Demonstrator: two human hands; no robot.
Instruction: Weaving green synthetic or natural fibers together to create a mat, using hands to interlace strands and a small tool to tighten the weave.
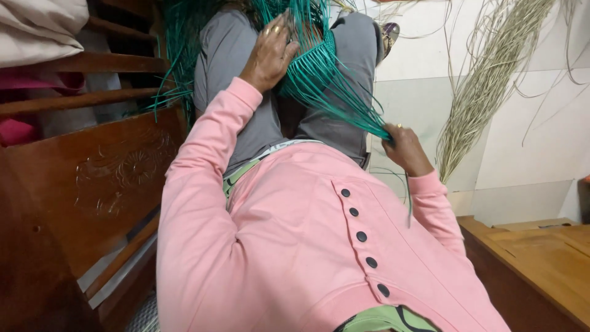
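A partly woven piece of green strips [316, 52] rests on my lap, over grey trousers. My left hand [269, 54] presses on its woven part near my knees, fingers curled around the strips. A fan of loose green strips [335, 92] runs from there down to my right hand [402, 147], which pinches their ends together beside my right hip. Both arms wear pink sleeves, and a pink buttoned top fills the lower view.
A carved dark wooden bench [92, 178] stands on the left with folded cloth [37, 31] on its slats. A bundle of pale dried fibre [485, 80] lies on the light tiled floor to the right. A wooden board [541, 258] sits at lower right.
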